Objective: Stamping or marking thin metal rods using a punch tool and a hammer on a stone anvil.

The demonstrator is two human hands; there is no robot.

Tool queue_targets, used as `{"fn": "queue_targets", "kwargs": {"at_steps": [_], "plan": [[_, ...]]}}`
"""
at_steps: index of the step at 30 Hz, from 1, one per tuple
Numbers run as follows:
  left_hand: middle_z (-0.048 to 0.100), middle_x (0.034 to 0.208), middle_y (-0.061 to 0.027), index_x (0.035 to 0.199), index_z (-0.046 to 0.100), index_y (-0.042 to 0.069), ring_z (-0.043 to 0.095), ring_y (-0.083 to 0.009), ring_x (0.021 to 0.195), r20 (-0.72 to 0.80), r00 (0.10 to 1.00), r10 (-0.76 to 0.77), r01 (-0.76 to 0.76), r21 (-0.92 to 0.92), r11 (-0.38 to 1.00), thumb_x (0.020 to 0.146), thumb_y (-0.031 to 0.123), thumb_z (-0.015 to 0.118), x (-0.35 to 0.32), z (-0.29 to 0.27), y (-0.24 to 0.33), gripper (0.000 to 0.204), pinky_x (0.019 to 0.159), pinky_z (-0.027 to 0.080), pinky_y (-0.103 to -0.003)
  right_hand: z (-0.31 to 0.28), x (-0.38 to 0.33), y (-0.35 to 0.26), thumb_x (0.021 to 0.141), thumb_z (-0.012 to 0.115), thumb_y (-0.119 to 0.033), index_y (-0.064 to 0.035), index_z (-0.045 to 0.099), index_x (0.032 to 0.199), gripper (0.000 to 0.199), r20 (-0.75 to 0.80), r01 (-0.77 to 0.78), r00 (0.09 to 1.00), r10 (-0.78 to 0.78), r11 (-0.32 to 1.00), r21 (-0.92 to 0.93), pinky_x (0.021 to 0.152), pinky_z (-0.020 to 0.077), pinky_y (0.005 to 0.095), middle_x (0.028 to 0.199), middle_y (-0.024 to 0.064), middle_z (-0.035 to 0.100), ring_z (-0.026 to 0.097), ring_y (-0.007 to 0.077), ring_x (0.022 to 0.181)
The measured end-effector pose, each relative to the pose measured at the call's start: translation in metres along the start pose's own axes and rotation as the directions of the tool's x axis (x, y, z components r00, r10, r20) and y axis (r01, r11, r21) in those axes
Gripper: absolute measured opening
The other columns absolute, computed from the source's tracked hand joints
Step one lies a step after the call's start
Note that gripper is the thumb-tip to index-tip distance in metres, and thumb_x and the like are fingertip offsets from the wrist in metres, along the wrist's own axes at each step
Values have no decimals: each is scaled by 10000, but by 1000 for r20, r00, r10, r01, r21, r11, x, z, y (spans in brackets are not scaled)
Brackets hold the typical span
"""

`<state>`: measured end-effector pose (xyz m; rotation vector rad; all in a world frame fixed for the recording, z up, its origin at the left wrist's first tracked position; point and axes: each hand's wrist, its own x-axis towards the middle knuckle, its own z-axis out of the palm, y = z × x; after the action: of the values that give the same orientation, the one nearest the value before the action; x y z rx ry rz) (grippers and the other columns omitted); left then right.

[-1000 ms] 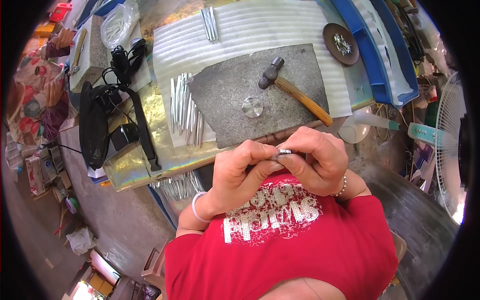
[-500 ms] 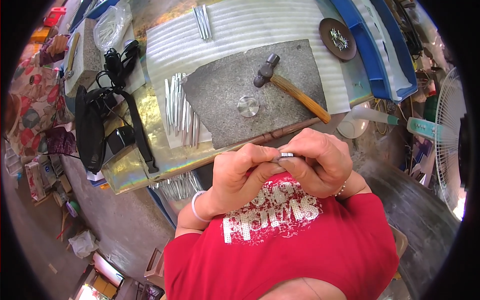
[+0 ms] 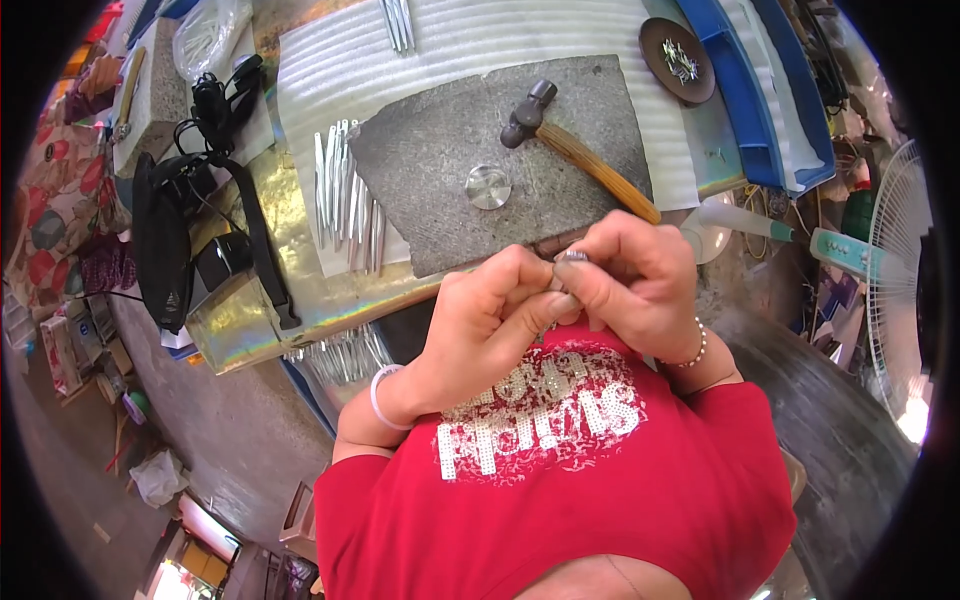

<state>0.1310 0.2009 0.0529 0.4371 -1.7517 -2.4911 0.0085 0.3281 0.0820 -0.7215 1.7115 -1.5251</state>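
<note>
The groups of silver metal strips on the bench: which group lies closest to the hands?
The strips under the bench's near edge, just beside the left hand. The strips beside the grey slab and those at the top lie farther.

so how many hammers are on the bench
1. The hammer lies on the grey slab, head at the slab's top edge, wooden handle slanting down toward the right hand. Others may be hidden in the clutter.

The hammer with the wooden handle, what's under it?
The wooden-handled hammer lies on a flat grey stone slab, beside a small round metal disc. Its handle end hides behind the right hand.
</note>
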Motion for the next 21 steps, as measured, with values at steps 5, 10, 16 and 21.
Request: {"fn": "queue_targets", "kwargs": {"at_steps": [5,10,16,21], "plan": [[618,672,-53,898,522,-30,563,-39,636,63,994,-92,90,19,996,876,61,623,6,-4,6,139,546,452,-198,-7,7,6,879,613,-77,-9,558,805,114,64,-224,975,214,934,280,380,339,158,618,13,573,471,18,437],[611,684,-47,915,503,-14,592,-83,538,184,930,-319,336,-72,939,889,103,614,26,-6,25,163,469,482,-183,-11,16,13,875,628,-143,-49,565,752,167,82,-322,944,319,839,438,328,300,165,579,-5,543,411,19,374],[636,691,-76,894,506,3,614,-117,517,203,894,-399,412,-26,911,888,164,626,41,-4,31,201,424,480,-199,-18,17,20,878,615,-138,-69,564,758,148,96,-337,935,342,765,549,317,311,165,586,-21,539,415,11,382],[633,677,-70,875,507,8,609,-102,510,212,896,-389,398,1,917,881,180,638,44,1,33,216,411,472,-193,-20,11,21,877,616,-135,-61,562,772,139,38,-299,941,337,774,558,320,317,168,587,-14,539,414,15,381]]}}
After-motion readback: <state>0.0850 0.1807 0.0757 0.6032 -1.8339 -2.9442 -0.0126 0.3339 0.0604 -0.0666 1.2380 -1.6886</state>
